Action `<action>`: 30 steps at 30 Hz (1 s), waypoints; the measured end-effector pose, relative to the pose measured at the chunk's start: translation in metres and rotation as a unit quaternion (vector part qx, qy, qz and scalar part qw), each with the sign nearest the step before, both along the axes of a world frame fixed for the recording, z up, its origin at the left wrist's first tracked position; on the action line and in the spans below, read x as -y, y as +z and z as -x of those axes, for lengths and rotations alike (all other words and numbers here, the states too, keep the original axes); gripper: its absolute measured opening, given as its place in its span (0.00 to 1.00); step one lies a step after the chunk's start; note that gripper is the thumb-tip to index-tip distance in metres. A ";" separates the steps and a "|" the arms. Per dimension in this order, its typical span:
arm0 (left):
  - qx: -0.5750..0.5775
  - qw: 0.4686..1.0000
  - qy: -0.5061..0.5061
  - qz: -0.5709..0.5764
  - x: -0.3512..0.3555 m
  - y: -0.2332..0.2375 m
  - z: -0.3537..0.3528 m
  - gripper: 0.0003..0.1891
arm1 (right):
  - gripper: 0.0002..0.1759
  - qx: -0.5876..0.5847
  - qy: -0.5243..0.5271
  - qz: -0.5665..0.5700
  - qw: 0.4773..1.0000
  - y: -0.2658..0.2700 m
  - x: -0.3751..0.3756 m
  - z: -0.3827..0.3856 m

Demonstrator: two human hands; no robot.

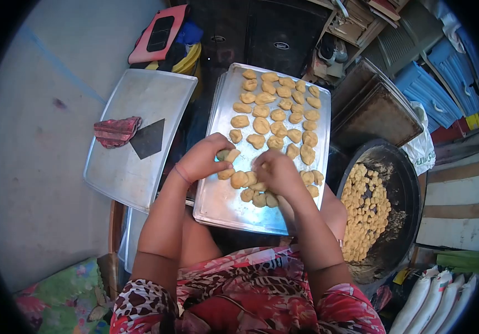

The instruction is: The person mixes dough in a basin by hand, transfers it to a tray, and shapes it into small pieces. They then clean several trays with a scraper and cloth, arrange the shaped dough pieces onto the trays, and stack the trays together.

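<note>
A metal baking tray (209,207) lies across my lap, its far part covered with rows of lumpy yellow dough pieces (260,126). At the tray's left side my left hand (199,158) pinches a piece of dough (231,156) between thumb and fingers. My right hand (279,173) is over the middle of the tray with its fingers curled down; what lies under the fingertips is hidden. Between and below both hands sits a loose cluster of dough pieces (259,199). A few more rest just right of my right hand.
To the right stands a black tub (409,192) holding many small dough pieces (364,203). On the left, another tray (114,173) bears a red cloth (116,132) and a dark flat scraper-like sheet (149,139). Dark used trays (376,106) lean at the back right.
</note>
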State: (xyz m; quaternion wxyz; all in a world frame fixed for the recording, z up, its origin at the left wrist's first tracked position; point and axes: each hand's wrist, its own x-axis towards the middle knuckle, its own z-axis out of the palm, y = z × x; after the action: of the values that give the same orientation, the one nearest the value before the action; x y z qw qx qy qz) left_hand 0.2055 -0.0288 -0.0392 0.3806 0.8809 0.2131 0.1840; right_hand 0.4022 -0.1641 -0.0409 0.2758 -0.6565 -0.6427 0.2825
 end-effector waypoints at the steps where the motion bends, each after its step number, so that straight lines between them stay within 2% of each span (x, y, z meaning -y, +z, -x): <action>1: -0.006 1.000 -0.015 -0.005 0.001 -0.002 -0.002 0.17 | 0.13 -0.009 -0.060 -0.025 0.998 0.006 0.003 -0.003; 2: -0.013 0.999 -0.031 -0.009 0.004 -0.004 -0.006 0.16 | 0.14 -0.019 -0.120 -0.051 0.991 0.013 0.006 -0.004; 4: 0.001 1.000 -0.022 0.002 0.012 -0.003 -0.013 0.13 | 0.14 -0.032 -0.121 -0.009 0.992 0.018 0.010 -0.006; 6: 0.029 0.999 -0.025 -0.027 0.015 -0.009 -0.022 0.12 | 0.14 0.039 -0.060 0.030 0.997 0.009 0.012 -0.011; 7: 0.040 0.994 -0.039 -0.091 0.016 -0.011 -0.027 0.12 | 0.14 0.041 -0.058 0.028 0.997 0.008 0.011 -0.010; 9: 0.021 0.991 -0.029 -0.127 0.025 -0.014 -0.036 0.14 | 0.15 -0.007 -0.192 -0.072 0.979 0.010 0.013 -0.007; 10: 0.001 0.987 -0.023 -0.162 0.029 -0.015 -0.040 0.15 | 0.15 -0.007 -0.191 -0.070 0.979 0.011 0.014 -0.006; 11: 0.000 0.987 -0.017 -0.163 0.032 -0.019 -0.044 0.19 | 0.17 -0.071 -0.217 -0.066 0.971 0.012 0.014 -0.007; 12: -0.001 0.987 -0.018 -0.162 0.033 -0.017 -0.043 0.19 | 0.18 -0.134 -0.244 -0.062 0.958 0.013 0.015 -0.008; 14: -0.017 0.986 -0.016 -0.162 0.035 -0.012 -0.040 0.22 | 0.17 -0.124 -0.247 -0.078 0.958 0.012 0.017 -0.013; 16: -0.025 0.985 -0.008 -0.172 0.029 -0.004 -0.032 0.19 | 0.15 -0.048 -0.220 -0.083 0.971 0.012 0.021 -0.017; 17: -0.049 0.986 -0.007 -0.157 0.024 -0.005 -0.027 0.17 | 0.15 -0.048 -0.221 -0.082 0.971 0.012 0.022 -0.016; 18: -0.073 0.987 -0.007 -0.141 0.019 -0.007 -0.023 0.14 | 0.15 -0.038 -0.181 -0.069 0.980 0.012 0.021 -0.011; 20: -0.043 0.992 -0.003 -0.119 0.013 -0.015 -0.022 0.11 | 0.14 -0.014 -0.105 -0.054 0.993 0.008 0.017 -0.001; 22: -0.032 0.987 0.029 -0.155 0.011 -0.016 -0.022 0.11 | 0.14 0.020 -0.099 -0.079 0.992 0.001 0.007 0.008; 26: -0.035 0.970 0.057 -0.234 0.023 0.001 -0.027 0.10 | 0.14 0.028 -0.167 -0.117 0.979 -0.001 -0.001 0.009; 27: -0.036 0.970 0.055 -0.234 0.027 -0.001 -0.032 0.10 | 0.14 -0.031 -0.195 -0.108 0.974 0.002 0.002 0.002; 28: 0.004 0.971 0.037 -0.235 0.032 -0.004 -0.038 0.08 | 0.13 -0.088 -0.222 -0.096 0.966 0.004 0.007 -0.005; 30: 0.048 0.972 0.019 -0.228 0.038 -0.014 -0.044 0.07 | 0.10 -0.058 -0.241 -0.095 0.964 0.003 0.014 -0.018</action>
State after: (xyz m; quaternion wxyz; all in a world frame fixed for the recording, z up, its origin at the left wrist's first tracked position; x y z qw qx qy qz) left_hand 0.2496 -0.0665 -0.0533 0.1762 0.9302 0.1637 0.2772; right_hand 0.4200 -0.1786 -0.0376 0.4334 -0.7452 -0.4727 0.1828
